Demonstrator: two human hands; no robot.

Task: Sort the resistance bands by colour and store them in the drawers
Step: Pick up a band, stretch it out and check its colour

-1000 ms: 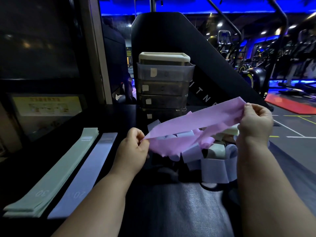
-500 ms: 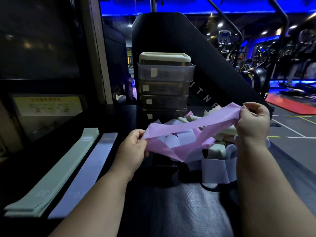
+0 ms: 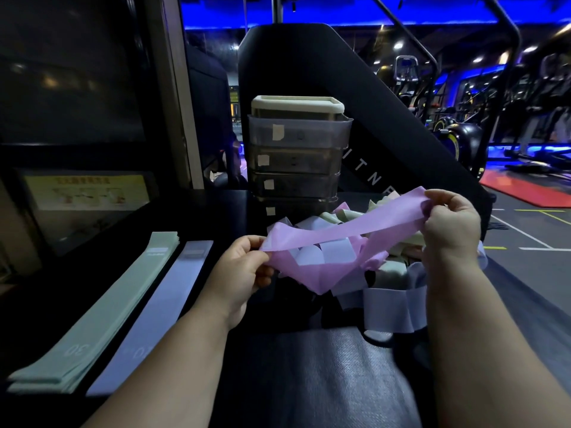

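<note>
The left hand point(image 3: 244, 273) and the right hand point(image 3: 451, 223) hold a pink band point(image 3: 340, 233) between them, above the dark table point(image 3: 309, 378). The left thumb and fingers are pinched together on the band's left end; the right hand's fingers are curled round its right end, which is held higher and farther away. The top strand runs fairly taut from one hand up to the other, while the lower strand sags in a loose fold.

Under and behind the pink band lies a tangled pile of bands point(image 3: 389, 273) in lavender, pale green and pink. The sagging strand hangs in front of it, and whether it touches cannot be told. The pile spills toward the right edge of the table, below the right wrist.

Just beyond the pile, at the far middle, stands a stack of smoky see-through drawers point(image 3: 296, 156) with a cream lid on top, each front carrying a small pale label near its left side.

On the left of the table, well apart from the hands, two sorted lots lie flat and side by side — a stack of green bands point(image 3: 102, 310) printed "30" at the near end, and just to its right a lavender band point(image 3: 157, 313).

Far right, gym machines point(image 3: 448, 131) stand under blue light.
</note>
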